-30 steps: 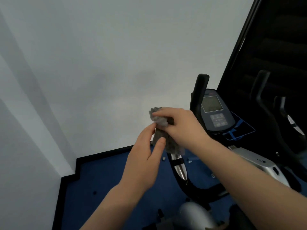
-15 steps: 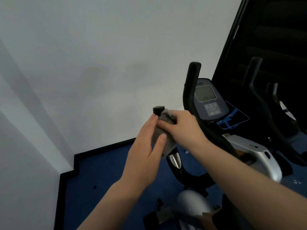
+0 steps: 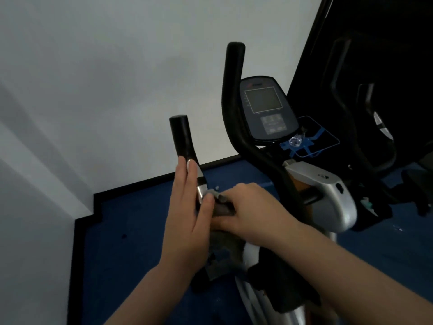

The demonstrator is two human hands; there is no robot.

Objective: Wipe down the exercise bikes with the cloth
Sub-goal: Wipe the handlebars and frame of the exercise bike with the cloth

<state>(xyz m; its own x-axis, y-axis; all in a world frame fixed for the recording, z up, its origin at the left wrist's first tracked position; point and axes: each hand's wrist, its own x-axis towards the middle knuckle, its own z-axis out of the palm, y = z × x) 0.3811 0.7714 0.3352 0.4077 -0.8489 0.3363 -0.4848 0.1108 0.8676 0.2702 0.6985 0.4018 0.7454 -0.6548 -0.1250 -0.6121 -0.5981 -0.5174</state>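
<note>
An exercise bike stands before me with a black left handlebar grip (image 3: 181,137), a taller right handlebar (image 3: 232,90) and a console with a grey screen (image 3: 263,99). My right hand (image 3: 255,212) grips a grey cloth (image 3: 221,206) wrapped round the lower, silver part of the left handlebar. My left hand (image 3: 187,207) rests with straight fingers against the left side of the same bar, fingertips just under the black grip. Part of the cloth hangs down below my right hand. The bike's silver body (image 3: 328,195) is to the right.
A white wall (image 3: 117,78) rises close behind the bike, with a black skirting edge (image 3: 140,184) and blue floor (image 3: 140,231) below. A second dark machine (image 3: 375,113) stands at the right against a black panel. A blue bottle holder (image 3: 311,141) sits under the console.
Both hands and the cloth have slid down the left handlebar, from its top to the silver section below. The black grip is now uncovered. The view has moved closer to the bike.
</note>
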